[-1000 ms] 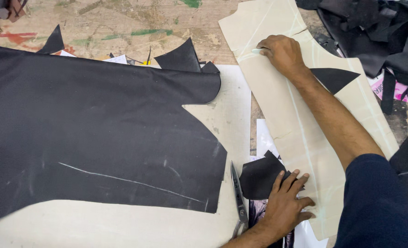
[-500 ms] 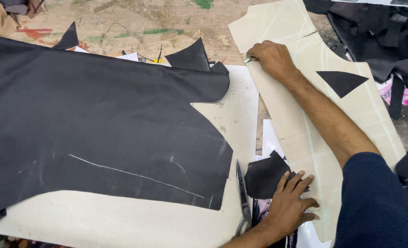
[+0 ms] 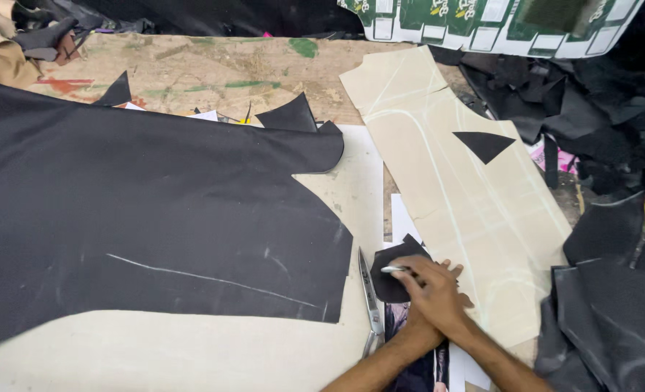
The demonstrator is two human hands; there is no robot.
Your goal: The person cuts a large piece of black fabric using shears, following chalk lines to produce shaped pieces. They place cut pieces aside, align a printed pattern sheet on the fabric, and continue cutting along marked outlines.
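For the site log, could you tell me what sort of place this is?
Probably a leather or fabric cutting workshop: a large black sheet chalk-marked on the worktable, a beige pattern, scissors, and heaped black offcuts.

1. The large fabric sheet (image 3: pixel 155 225) covers the bench's left half.
2. The scissors (image 3: pixel 370 301) lie just beside its right edge, near the bench's near edge.
3. My hands (image 3: pixel 431 294) rest on the small fabric piece (image 3: pixel 395 272), right of the scissors.
4. The paper pattern (image 3: pixel 453 189) runs behind them, a triangular scrap (image 3: pixel 484 144) on it.
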